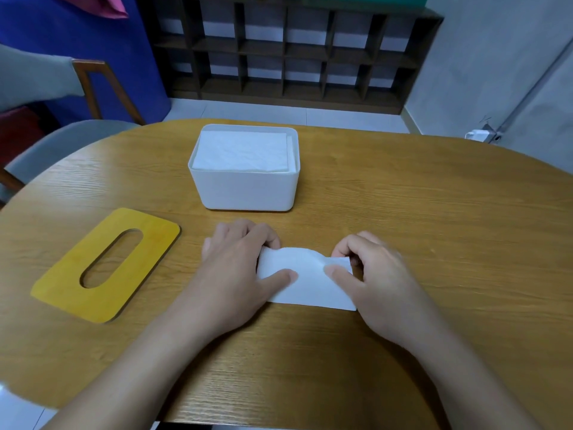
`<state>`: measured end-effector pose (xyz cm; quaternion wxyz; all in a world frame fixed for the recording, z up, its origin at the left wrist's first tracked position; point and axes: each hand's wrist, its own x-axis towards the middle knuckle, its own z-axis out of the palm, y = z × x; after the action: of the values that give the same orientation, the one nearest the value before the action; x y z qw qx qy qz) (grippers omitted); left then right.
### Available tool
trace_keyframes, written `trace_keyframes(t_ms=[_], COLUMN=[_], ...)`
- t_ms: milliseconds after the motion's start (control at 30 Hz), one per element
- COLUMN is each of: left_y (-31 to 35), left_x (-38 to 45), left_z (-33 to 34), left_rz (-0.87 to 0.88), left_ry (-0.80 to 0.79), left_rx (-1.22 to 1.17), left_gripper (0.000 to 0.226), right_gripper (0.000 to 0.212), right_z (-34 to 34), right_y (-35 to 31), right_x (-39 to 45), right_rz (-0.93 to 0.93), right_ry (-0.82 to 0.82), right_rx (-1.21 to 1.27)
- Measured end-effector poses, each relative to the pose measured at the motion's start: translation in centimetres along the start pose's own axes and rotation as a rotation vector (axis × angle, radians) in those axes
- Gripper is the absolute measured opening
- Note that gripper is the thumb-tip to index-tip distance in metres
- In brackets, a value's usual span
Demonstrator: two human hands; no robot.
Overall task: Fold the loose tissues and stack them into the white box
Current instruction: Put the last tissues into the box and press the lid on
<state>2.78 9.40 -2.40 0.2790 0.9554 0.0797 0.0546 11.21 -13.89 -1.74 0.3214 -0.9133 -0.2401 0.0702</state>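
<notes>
A white tissue (305, 279) lies on the wooden table (434, 243) in front of me, folded over with its upper edge bulging up. My left hand (235, 265) pinches its left end, thumb on top. My right hand (369, 268) pinches its right end between thumb and curled fingers. Behind them stands the white box (245, 189), open at the top, with a stack of folded tissues (243, 150) filling it near to the rim.
A yellow wooden lid (105, 265) with an oval slot lies flat on the table to the left. A grey chair (55, 144) stands at the table's far left edge. A dark shelf unit (288, 48) lines the back wall.
</notes>
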Motion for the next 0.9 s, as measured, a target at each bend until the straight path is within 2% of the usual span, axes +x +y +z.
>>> trace_keyframes(t_ms=[133,267,367,433,600,733,900], left_y=[-0.1,0.2,0.8,1.1,1.6,1.6,1.5], left_x=[0.0,0.3,0.1,0.0,-0.2,-0.3,-0.2], left_z=[-0.4,-0.4,0.1,0.2,0.7,1.4,1.8], left_rz=[-0.090,-0.131,-0.078,-0.021,0.088,0.061,0.035], left_ry=[0.043,0.077,0.135,0.154,0.166,0.143,0.168], left_rx=[-0.246,-0.600,-0.867,-0.925,-0.903,-0.978,-0.907], left_gripper=[0.036,0.038,0.031,0.018,0.013,0.026,0.039], right_gripper=[0.015,0.008,0.033,0.046,0.030,0.024,0.011], right_z=[-0.5,-0.2,0.0,0.1,0.3,0.6,1.0], right_y=[-0.2,-0.2,-0.3,-0.3,0.3,0.3,-0.6], right_x=[-0.3,-0.1,0.2,0.3,0.5,0.2,-0.2], right_rz=[-0.012,-0.018,0.052,0.103,0.069,0.055,-0.008], right_ry=[0.034,0.108,0.110,0.102,0.133,0.101,0.070], right_rx=[0.375,0.566,0.755,0.884,0.789,0.667,0.470])
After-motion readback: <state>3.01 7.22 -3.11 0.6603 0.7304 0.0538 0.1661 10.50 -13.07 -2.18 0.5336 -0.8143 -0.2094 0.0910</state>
